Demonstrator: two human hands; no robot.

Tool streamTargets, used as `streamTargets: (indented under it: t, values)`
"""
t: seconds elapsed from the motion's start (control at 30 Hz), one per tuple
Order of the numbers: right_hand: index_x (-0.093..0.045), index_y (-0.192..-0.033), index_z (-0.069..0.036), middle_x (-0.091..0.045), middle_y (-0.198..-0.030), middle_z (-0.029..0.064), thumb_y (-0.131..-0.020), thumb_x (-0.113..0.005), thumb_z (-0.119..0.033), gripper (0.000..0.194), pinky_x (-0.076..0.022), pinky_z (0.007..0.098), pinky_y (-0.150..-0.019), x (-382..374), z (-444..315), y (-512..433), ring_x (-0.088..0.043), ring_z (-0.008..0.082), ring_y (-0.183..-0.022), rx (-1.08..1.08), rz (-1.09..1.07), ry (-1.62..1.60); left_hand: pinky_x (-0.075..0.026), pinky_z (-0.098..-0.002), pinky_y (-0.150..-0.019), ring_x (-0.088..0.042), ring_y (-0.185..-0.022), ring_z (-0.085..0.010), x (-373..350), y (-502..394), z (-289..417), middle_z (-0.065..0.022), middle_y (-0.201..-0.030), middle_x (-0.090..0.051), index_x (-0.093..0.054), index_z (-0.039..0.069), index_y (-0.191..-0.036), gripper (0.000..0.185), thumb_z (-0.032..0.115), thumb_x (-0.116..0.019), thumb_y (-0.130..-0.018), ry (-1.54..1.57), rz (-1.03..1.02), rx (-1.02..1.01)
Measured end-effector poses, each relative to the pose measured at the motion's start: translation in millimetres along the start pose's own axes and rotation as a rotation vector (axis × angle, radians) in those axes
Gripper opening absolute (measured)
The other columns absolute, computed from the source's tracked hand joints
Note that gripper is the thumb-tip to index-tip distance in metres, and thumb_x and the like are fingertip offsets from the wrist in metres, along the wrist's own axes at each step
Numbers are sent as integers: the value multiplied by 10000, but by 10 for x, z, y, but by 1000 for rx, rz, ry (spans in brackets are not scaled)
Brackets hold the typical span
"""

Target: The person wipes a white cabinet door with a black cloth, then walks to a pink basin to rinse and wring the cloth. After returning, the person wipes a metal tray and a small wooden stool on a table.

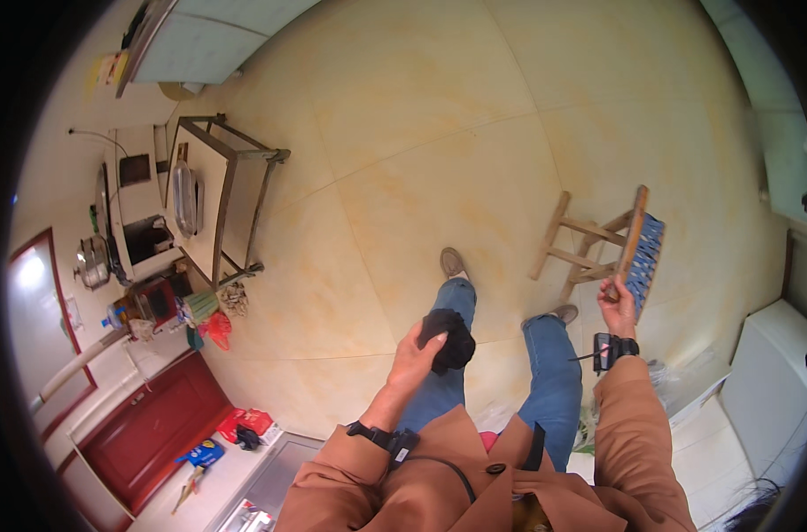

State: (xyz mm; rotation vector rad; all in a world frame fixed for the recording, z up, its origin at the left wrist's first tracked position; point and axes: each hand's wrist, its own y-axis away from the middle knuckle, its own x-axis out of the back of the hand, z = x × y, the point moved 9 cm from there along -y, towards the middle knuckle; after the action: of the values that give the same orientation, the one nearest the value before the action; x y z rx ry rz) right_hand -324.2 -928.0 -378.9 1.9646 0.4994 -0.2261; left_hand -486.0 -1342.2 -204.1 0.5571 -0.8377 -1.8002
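Observation:
My left hand [413,356] is closed around a bundled black cloth [451,340], held over my left thigh. At the right, my right hand [617,306] grips the near end of the wooden frame of a small folding stool [603,249]. The stool's seat is woven in blue and white strips [644,256] and faces right, and its crossed wooden legs point left, so it is tipped on its side. Whether its legs touch the floor cannot be told.
A metal-framed table [227,193] bearing a lidded metal tray stands at the left, beside a stove [127,199]. Red and green plastic bags [218,329] lie below it. A counter [244,465] is at the lower left, a white cabinet [769,359] at the right.

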Motion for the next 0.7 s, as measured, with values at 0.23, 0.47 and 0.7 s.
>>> streamTargets:
  t: [0.23, 0.47, 0.7]
  values:
    - [-600, -899, -75, -630, -787, 49, -844, -635, -173, 117, -469, 284, -614, -1342, 399, 1983, -603, 147, -721, -6, -52, 408, -465, -264, -824, -563, -960, -126, 1158, 1747, 126, -55, -1082, -600, -514, 4, -1208, 373, 142, -601, -873, 298, 16, -39]
    - [-559, -885, -49, -616, -741, 29, -800, -691, -175, 201, -464, 291, -630, -2750, 779, 3663, -599, 138, -685, 16, -85, 843, -458, -270, -851, -554, -983, -130, 2181, 3276, 247, -67, -1094, -598, -514, 17, -1216, 372, 105, -605, -866, 527, 35, 38]
    - [-525, -887, -60, -612, -741, 28, -788, -698, -159, 222, -458, 292, -632, -3601, 658, 4131, -580, 131, -654, 31, -119, 1035, -514, -259, -583, -611, -838, -125, 2227, 3902, 391, -47, -1007, -612, -522, 47, -1187, 331, 141, -590, -877, 634, 170, -30]
